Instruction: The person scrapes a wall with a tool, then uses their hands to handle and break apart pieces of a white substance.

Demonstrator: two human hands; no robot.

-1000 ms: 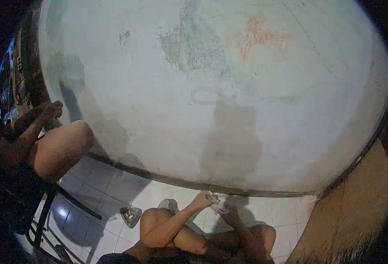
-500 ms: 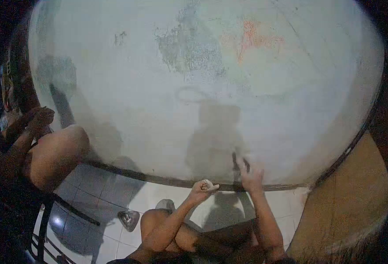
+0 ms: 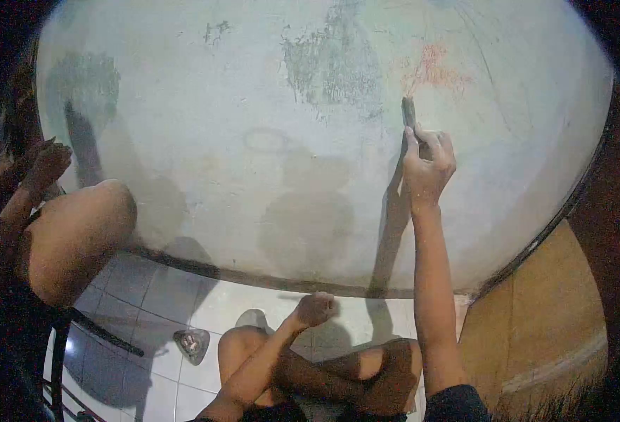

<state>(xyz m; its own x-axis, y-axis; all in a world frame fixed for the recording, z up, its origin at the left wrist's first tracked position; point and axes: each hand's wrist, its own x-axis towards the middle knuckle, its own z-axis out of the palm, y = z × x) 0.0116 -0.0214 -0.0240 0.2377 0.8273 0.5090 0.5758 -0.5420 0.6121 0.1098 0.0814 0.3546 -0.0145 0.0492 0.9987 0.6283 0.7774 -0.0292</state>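
Fingers (image 3: 412, 144) of your right hand (image 3: 429, 172) pinch the stick (image 3: 408, 112); steady it near the orange patch (image 3: 433, 67). Your left hand (image 3: 315, 309) is curled, contents unclear.

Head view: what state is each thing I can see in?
Right hand: raised, gripping the dark stick
Dark stick: roughly upright in view, just below the red patch; wall contact unclear
Left hand: fingers curled, contents hidden
Wall: stained, patchy
Triangular dish: on the floor, contents unclear
Other person's hands: close together
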